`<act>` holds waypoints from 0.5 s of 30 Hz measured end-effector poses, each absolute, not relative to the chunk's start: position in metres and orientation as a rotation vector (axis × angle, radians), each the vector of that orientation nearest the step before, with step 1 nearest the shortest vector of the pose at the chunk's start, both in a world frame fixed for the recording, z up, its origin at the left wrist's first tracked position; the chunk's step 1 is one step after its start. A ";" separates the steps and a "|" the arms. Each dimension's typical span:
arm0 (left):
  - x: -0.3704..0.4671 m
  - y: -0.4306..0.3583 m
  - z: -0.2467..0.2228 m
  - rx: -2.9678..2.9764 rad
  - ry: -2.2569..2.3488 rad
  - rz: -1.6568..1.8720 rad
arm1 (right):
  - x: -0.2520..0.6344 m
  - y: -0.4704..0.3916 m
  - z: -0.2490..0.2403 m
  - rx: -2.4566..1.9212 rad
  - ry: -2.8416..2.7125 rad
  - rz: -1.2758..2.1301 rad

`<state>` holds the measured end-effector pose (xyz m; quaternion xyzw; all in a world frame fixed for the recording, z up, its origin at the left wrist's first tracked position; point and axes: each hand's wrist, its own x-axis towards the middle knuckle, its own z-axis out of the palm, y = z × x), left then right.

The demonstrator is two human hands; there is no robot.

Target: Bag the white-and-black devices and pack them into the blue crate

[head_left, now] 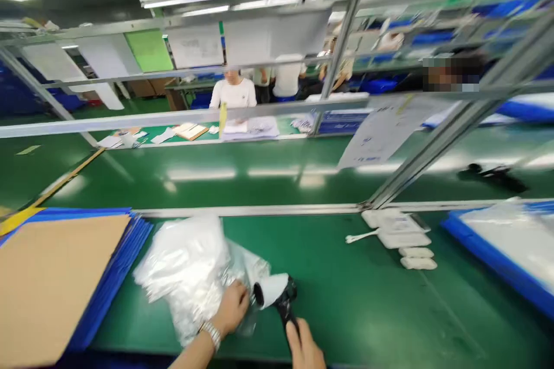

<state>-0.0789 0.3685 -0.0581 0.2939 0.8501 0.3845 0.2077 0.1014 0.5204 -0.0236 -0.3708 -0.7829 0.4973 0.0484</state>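
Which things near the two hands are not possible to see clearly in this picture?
- Head view: contents of the clear plastic bags under the left hand; motion blur and glare hide them.
- Right hand: cut by the bottom edge; its grip on the black-handled white tool is only partly shown.
- White parts: too blurred to identify.

The left hand (231, 307), a watch on its wrist, presses on a pile of clear plastic bags (190, 271) on the green bench (367, 300). The right hand (306, 346) grips a handheld scanner (277, 294) beside the pile.
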 end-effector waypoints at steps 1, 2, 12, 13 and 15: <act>-0.080 0.369 -0.059 0.802 2.363 1.070 | 0.104 0.522 -0.019 -1.129 -2.396 1.577; -0.082 0.368 -0.061 0.789 2.352 1.076 | 0.105 0.523 -0.017 -1.147 -2.402 1.612; -0.083 0.356 -0.046 0.817 2.257 1.270 | 0.098 0.499 -0.059 -1.018 -2.708 1.207; -0.081 0.355 -0.043 0.815 2.271 1.298 | 0.097 0.497 -0.065 -0.982 -2.744 1.132; -0.077 0.354 -0.037 0.816 2.309 1.317 | 0.095 0.495 -0.074 -0.891 -2.800 1.014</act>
